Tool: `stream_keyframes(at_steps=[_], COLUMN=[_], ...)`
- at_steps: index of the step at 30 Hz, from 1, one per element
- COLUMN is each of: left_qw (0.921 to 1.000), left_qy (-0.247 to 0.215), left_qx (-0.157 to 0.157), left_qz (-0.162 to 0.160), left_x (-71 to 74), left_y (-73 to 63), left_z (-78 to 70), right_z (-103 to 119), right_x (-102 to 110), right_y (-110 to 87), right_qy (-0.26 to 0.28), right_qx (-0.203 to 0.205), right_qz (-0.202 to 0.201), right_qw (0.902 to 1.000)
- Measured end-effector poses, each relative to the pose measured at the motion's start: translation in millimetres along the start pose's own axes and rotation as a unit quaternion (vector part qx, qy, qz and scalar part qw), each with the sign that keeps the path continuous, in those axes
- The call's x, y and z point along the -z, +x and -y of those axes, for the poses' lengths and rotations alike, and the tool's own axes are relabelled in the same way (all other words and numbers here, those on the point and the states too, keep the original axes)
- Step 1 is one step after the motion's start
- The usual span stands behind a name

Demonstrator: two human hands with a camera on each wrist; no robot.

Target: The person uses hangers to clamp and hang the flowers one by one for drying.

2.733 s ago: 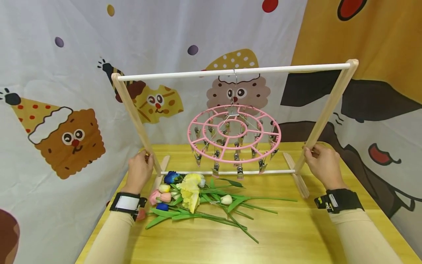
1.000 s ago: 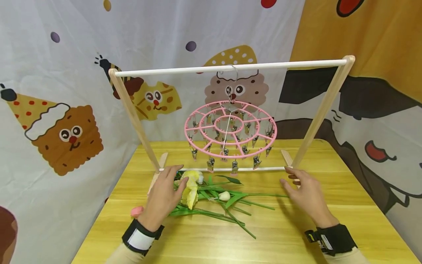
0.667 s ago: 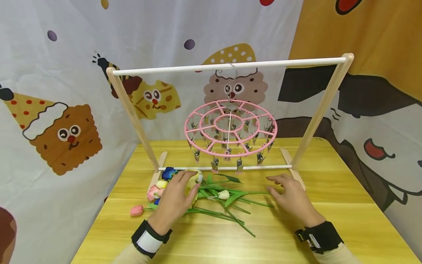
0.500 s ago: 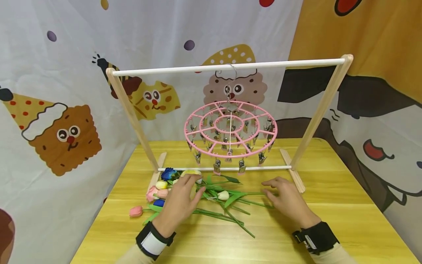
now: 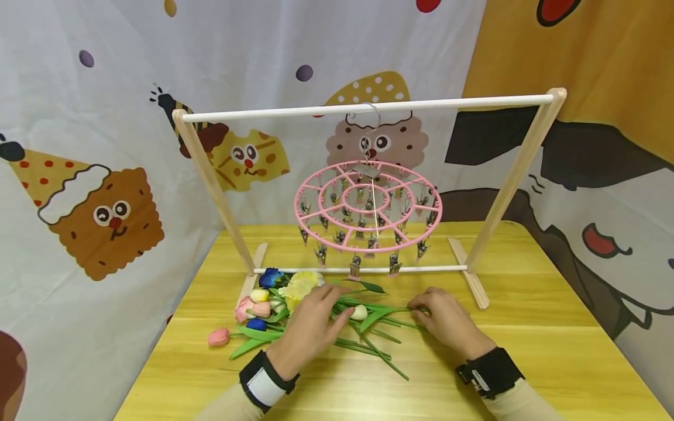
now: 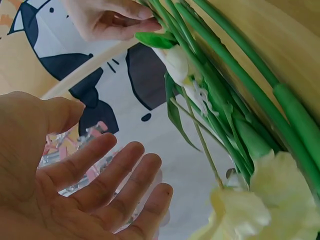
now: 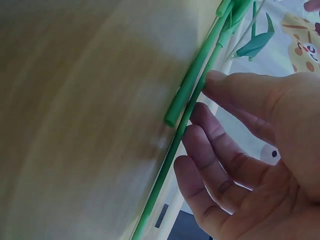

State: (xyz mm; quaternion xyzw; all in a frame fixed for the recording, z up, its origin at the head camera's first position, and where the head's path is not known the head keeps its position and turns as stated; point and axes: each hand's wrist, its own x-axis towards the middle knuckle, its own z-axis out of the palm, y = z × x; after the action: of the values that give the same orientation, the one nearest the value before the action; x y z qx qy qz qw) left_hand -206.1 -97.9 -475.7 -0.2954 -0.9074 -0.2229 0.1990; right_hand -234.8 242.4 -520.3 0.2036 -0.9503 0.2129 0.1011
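Observation:
Artificial flowers lie in a loose bundle on the table, with yellow (image 5: 301, 289), white (image 5: 360, 313), pink and blue heads and green stems. My left hand (image 5: 310, 324), its fingers spread, reaches over the stems beside the white tulip and holds nothing. My right hand (image 5: 444, 318) is at the stems' right end. In the right wrist view its thumb tip and bent fingertips (image 7: 192, 132) come right to a long green stem (image 7: 170, 150), with a gap between thumb and fingers. Above hangs a pink round clip hanger (image 5: 368, 204) with metal clips.
A wooden rack (image 5: 216, 187) with a white top bar (image 5: 447, 103) straddles the back of the table (image 5: 474, 380); the hanger hooks over that bar. A lower bar runs close behind the flowers. A pink tulip (image 5: 218, 337) sticks out at the left. A cartoon cloth covers the wall.
Both hands have left the rack's side posts and moved inward and down to the flowers. My right hand has come to the stem ends. The hanger has turned slightly on its hook.

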Motion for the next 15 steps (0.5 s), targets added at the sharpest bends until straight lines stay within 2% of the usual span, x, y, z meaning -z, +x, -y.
stream_keyframes(at_steps=[9,15], left_qw=[0.9995,0.9989], left_qy=[-0.015,-0.016], left_qx=[-0.019,-0.04], left_qz=[0.018,0.021], left_x=[-12.5,-17.9], left_y=[6.7,10.5], left_z=[-10.0,-15.2], right_z=[2,3], right_x=[0,-2], right_y=[2.0,1.2], right_qy=[0.009,0.009], right_qx=[-0.006,0.002], right_qz=[0.011,-0.002], right_qw=[0.9999,1.0])
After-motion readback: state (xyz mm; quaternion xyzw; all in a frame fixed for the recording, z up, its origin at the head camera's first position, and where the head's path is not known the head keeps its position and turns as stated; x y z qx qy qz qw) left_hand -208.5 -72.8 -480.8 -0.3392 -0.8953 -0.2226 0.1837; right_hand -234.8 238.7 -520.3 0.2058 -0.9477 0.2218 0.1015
